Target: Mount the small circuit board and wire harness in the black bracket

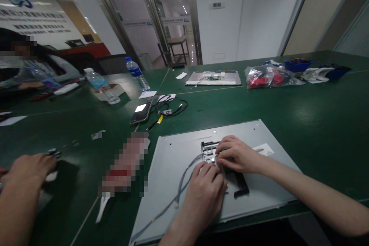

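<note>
A flat grey metal panel (178, 161), like the back of a display, lies in front of me. At its middle sits a small metal bracket with black plastic parts (241, 184). My right hand (238, 153) reaches in from the right, fingers bent and close together on the bracket's right side. From below, my left hand (209, 184) rests at the bracket's lower edge with curled fingers. Whatever the fingertips of both hands grip is hidden. A grey-blue cable (178, 192) runs from the bracket down the panel's left side. A white label (263, 150) lies beside my right wrist.
Left of the panel are a blurred-out flat object with a white handle (102, 207) and another person's hand (31, 169). Beyond lie a phone (141, 113), a black cable (173, 113), water bottles (137, 73), a second panel (213, 78) and a plastic bag (271, 77). Another person sits far left.
</note>
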Demonstrator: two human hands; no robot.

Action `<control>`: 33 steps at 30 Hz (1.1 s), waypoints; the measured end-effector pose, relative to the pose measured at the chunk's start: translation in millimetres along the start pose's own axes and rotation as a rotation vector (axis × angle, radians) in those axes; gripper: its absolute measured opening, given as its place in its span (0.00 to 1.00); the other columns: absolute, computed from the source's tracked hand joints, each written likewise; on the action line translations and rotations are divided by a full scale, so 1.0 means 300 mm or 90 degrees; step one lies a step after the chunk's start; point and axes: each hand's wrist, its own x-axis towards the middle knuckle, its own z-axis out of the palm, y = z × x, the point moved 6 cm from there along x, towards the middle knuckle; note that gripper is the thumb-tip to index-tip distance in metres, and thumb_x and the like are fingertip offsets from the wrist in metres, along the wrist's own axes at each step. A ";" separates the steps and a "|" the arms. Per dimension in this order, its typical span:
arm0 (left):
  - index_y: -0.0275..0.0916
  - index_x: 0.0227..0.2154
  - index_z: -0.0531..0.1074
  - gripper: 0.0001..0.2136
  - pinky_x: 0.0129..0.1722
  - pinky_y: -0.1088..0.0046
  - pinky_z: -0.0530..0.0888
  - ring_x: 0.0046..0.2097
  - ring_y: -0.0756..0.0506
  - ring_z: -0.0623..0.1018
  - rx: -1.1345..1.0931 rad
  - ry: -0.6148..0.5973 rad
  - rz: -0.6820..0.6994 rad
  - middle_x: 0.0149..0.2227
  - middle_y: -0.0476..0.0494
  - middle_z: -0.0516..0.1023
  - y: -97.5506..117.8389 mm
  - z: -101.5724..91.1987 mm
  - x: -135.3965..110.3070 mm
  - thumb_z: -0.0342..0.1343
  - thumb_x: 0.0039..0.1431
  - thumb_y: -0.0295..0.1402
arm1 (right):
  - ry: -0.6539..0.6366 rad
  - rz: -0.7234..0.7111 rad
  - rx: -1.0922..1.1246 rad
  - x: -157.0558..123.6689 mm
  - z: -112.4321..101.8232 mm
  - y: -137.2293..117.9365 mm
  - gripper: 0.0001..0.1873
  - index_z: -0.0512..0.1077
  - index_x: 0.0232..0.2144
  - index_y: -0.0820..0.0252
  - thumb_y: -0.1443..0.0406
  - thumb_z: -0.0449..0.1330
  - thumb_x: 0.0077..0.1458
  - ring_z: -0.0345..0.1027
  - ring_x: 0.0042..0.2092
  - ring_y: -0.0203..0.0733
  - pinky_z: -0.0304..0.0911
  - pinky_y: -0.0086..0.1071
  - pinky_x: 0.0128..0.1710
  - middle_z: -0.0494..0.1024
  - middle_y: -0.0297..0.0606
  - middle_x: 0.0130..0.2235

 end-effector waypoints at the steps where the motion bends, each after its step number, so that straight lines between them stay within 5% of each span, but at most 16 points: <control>1: 0.38 0.30 0.70 0.06 0.51 0.53 0.68 0.43 0.42 0.73 0.000 -0.003 -0.002 0.38 0.42 0.73 0.000 0.001 0.000 0.51 0.62 0.27 | -0.007 -0.001 0.004 0.001 0.002 0.000 0.08 0.76 0.33 0.58 0.64 0.57 0.62 0.69 0.43 0.41 0.58 0.41 0.49 0.79 0.35 0.39; 11: 0.38 0.33 0.70 0.04 0.51 0.54 0.68 0.43 0.41 0.72 -0.003 -0.046 -0.023 0.39 0.42 0.73 -0.001 0.001 0.005 0.51 0.62 0.28 | -0.019 -0.015 0.021 0.001 0.017 0.004 0.08 0.75 0.31 0.58 0.67 0.57 0.61 0.69 0.42 0.41 0.58 0.40 0.49 0.80 0.35 0.35; 33: 0.38 0.31 0.71 0.07 0.51 0.54 0.68 0.42 0.42 0.72 -0.013 0.004 -0.002 0.37 0.43 0.73 0.001 -0.006 0.003 0.49 0.63 0.27 | -0.040 -0.011 0.030 0.000 0.015 -0.003 0.07 0.75 0.33 0.59 0.67 0.57 0.60 0.69 0.42 0.40 0.60 0.38 0.47 0.79 0.37 0.38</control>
